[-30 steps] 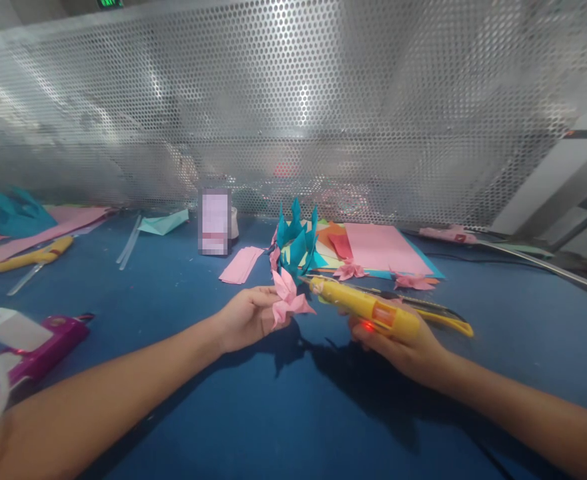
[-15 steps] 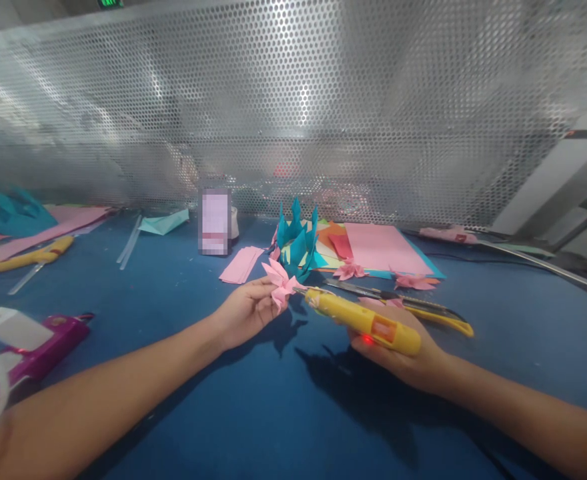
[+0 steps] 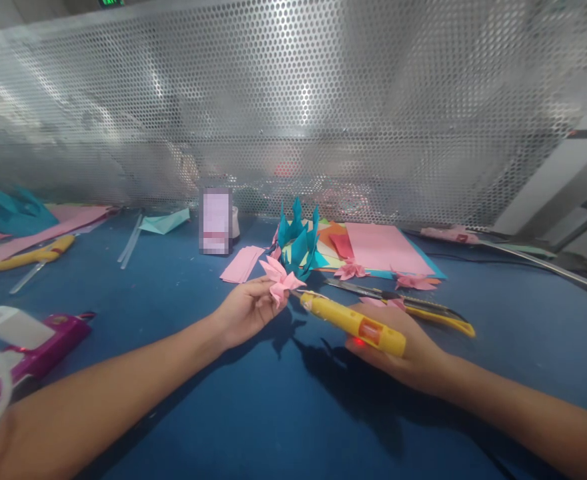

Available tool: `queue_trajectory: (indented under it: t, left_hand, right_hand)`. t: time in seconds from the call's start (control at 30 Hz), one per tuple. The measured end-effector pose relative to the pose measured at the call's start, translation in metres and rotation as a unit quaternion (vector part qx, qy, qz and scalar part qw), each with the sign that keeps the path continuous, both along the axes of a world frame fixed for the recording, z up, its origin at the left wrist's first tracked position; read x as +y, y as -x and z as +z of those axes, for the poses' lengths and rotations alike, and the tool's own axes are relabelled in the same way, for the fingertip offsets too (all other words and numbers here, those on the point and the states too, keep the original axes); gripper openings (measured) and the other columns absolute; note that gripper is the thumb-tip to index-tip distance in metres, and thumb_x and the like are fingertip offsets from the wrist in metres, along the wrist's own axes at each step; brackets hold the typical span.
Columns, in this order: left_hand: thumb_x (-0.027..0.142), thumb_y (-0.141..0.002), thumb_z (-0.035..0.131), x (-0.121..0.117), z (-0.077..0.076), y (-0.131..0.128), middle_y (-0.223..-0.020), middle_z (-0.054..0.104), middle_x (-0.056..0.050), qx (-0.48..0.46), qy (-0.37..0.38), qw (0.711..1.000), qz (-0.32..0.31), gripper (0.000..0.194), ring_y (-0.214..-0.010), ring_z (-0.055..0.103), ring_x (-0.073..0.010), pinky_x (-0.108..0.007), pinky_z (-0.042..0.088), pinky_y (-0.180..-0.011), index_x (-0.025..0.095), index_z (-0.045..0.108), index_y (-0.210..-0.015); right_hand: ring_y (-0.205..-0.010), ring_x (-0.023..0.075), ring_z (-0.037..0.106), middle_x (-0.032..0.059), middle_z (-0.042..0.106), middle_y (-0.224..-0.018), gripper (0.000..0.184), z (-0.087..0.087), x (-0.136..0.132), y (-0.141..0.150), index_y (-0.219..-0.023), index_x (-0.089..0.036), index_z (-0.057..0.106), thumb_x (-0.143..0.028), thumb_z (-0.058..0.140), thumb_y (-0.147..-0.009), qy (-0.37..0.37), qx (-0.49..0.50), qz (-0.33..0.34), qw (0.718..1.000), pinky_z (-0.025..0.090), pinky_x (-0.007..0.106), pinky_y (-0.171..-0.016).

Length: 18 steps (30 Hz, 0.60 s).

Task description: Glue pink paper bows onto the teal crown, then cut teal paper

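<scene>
Between the fingertips of my left hand (image 3: 246,313) is a pink folded-paper flower (image 3: 279,279), its petals spread. My right hand (image 3: 413,347) is wrapped around a yellow hot glue gun (image 3: 356,323), whose red light glows. The gun's nozzle points left and is at the flower's right side; whether they touch I cannot tell. Just behind the flower stands a teal folded-paper piece with pointed petals (image 3: 301,243). More pink paper flowers (image 3: 351,269) lie to its right. A utility knife (image 3: 413,307) with a yellow handle rests behind my right hand.
Pink paper strips (image 3: 242,264) and a propped, blurred phone (image 3: 216,221) stand behind my left hand. Coloured sheets (image 3: 386,247) are stacked at the back. Far left are another yellow glue gun (image 3: 36,253), clear glue sticks (image 3: 131,240) and a magenta power strip (image 3: 43,353). A perforated metal panel (image 3: 293,100) closes the back.
The glue gun has shifted slightly left, its nozzle nearer the flower's centre. The flower has turned a little in my left fingers.
</scene>
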<state>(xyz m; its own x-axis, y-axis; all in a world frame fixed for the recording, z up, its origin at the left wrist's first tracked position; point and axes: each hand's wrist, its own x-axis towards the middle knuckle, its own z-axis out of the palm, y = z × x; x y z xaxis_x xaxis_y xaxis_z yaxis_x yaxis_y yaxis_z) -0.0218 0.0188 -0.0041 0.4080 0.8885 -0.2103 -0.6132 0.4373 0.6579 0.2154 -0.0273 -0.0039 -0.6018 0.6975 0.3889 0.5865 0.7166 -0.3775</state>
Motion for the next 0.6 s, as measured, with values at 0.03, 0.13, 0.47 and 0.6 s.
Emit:
queue_trajectory:
  t: [0.03,0.13,0.47,0.6]
  left_hand:
    - [-0.008,-0.074,0.045,0.000,0.002,0.000,-0.067,0.060,-0.007,-0.002,0.005,1.000,0.014,0.022,-0.053,0.055,-0.0056,-0.013,0.051,-0.056,0.007,0.061,-0.072]
    - [-0.010,-0.072,0.043,-0.001,0.006,-0.002,-0.067,0.060,-0.006,-0.006,0.016,0.998,0.063,0.024,-0.052,0.054,-0.0059,-0.013,0.050,-0.053,0.008,0.059,-0.072]
    - [-0.001,-0.082,0.043,0.007,0.007,0.000,-0.062,0.058,-0.003,-0.041,-0.002,0.971,0.234,0.024,-0.055,0.055,-0.0072,-0.016,0.051,-0.055,0.010,0.059,-0.068]
    - [-0.001,-0.080,0.049,0.010,0.002,0.004,-0.061,0.058,-0.001,-0.028,-0.016,0.966,0.257,0.022,-0.052,0.053,-0.0057,-0.016,0.051,-0.055,0.011,0.059,-0.064]
  right_hand:
    - [-0.056,0.0138,0.052,0.0003,0.060,-0.067,0.027,0.000,0.000,0.000,-0.076,-0.021,0.052,-0.042,0.042,-0.091,-0.001,-0.007,-0.003,1.000,0.038,0.027,-0.056]
    - [-0.058,0.0149,0.054,0.0021,0.064,-0.071,0.027,-0.001,0.001,-0.004,-0.080,-0.021,0.055,-0.043,0.042,-0.090,-0.015,-0.023,-0.006,1.000,0.038,0.028,-0.057]
    - [-0.069,0.0202,0.062,0.0030,0.067,-0.077,0.032,0.000,0.009,-0.002,-0.098,-0.024,0.062,-0.044,0.066,-0.073,-0.014,-0.226,0.006,0.974,0.035,0.028,-0.057]
    - [-0.076,0.0190,0.061,0.0021,0.068,-0.087,0.036,0.022,0.002,0.000,-0.102,-0.025,0.061,-0.041,0.070,-0.071,0.052,-0.223,0.073,0.971,0.041,0.028,-0.064]
